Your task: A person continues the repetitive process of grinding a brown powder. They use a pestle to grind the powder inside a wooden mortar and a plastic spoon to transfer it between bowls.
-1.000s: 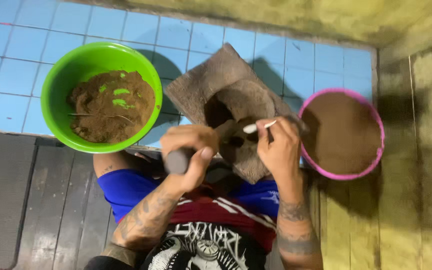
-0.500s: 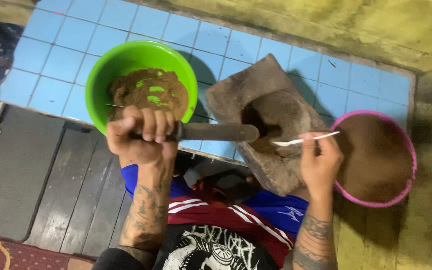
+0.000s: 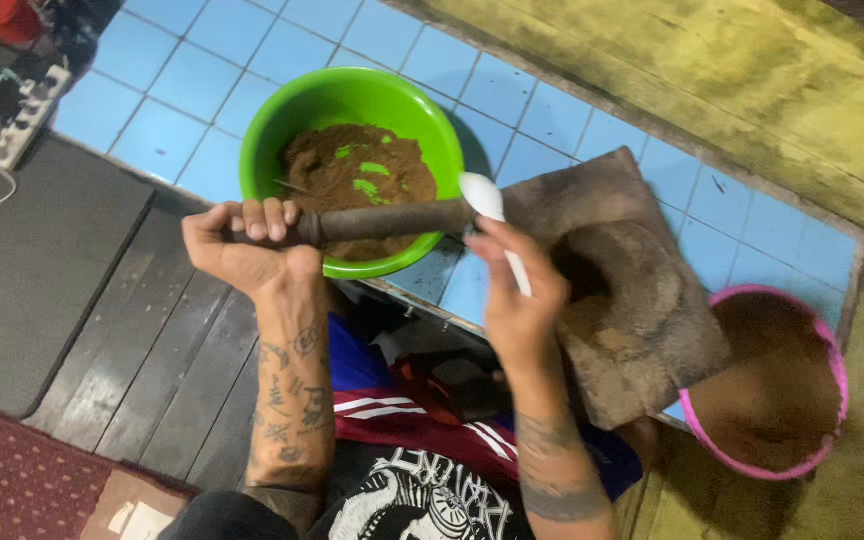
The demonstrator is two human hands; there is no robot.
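On the blue tiled floor (image 3: 192, 80) beside dark wooden boards, the left hand (image 3: 242, 250) has its fingers (image 3: 262, 215) closed around a dark pestle (image 3: 382, 220), held level over the near rim of the green bowl (image 3: 282, 130) of brown paste. The right hand (image 3: 517, 295) pinches a white spoon (image 3: 487, 200), its bowl touching the pestle's end. Just right lies the stone mortar (image 3: 642, 300), and beyond it a pink bowl (image 3: 832, 360) of brown powder.
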